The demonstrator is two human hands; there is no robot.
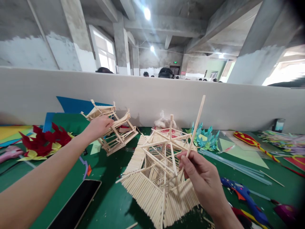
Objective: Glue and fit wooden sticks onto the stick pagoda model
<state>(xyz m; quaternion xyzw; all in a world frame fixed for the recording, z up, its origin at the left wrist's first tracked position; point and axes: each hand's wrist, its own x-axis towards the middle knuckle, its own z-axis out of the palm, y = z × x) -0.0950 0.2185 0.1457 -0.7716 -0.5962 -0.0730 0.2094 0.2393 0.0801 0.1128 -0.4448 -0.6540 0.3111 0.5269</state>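
My left hand (101,126) is closed on a small openwork frame of wooden sticks (120,133), which is tilted at the left; its fingertips are partly hidden. My right hand (202,178) pinches a long, pale wooden stick (197,121), which points up and slightly right. Behind the right hand stands a larger model of wooden sticks (150,187), with sloping roof panels of closely set sticks and an open lattice top with a short upright post. The right fingers are close beside that lattice; I cannot tell whether they touch it.
A phone (77,203) lies at the front left. Blue glue gun (245,197), clear glue sticks (238,165) and scissors (247,216) are at the right. Red (47,140) and teal (207,136) paper or felt shapes lie farther back, before a white partition (214,101).
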